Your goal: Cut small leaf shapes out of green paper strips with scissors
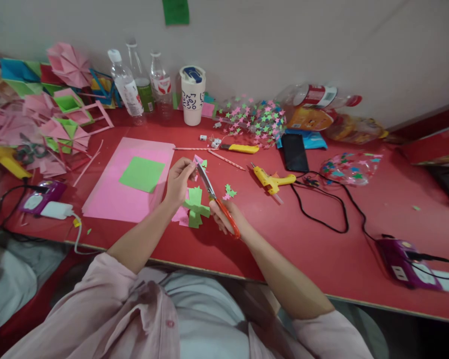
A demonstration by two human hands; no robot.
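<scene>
- The right grip (221,215) is closed on the red handles of the scissors (211,190), whose blades point away from the body, toward the left grip (180,175).
- The left grip is pinched narrow, holding a small pink paper piece (197,159) at the scissor tips; whether the blades touch it, I cannot tell.
- The scissors should feel stiff and fairly light, with slick handles; the loops are the place to hold, fingers kept off the blades.
- The paper is probably nearly weightless, soft and easily creased, so a light pinch at its edge suits it.
- Between the grips, nearer the body, lie green cut papers (196,207); left of the left grip, a green sheet (142,174) rests on a large pink sheet (101,199).
- The red table (336,264) looks hard and smooth; right of the right grip lies a yellow glue gun (273,181).
- Beyond both grips, plastic bottles (127,92) and a cup (193,97) stand near a pale wall (284,40).
</scene>
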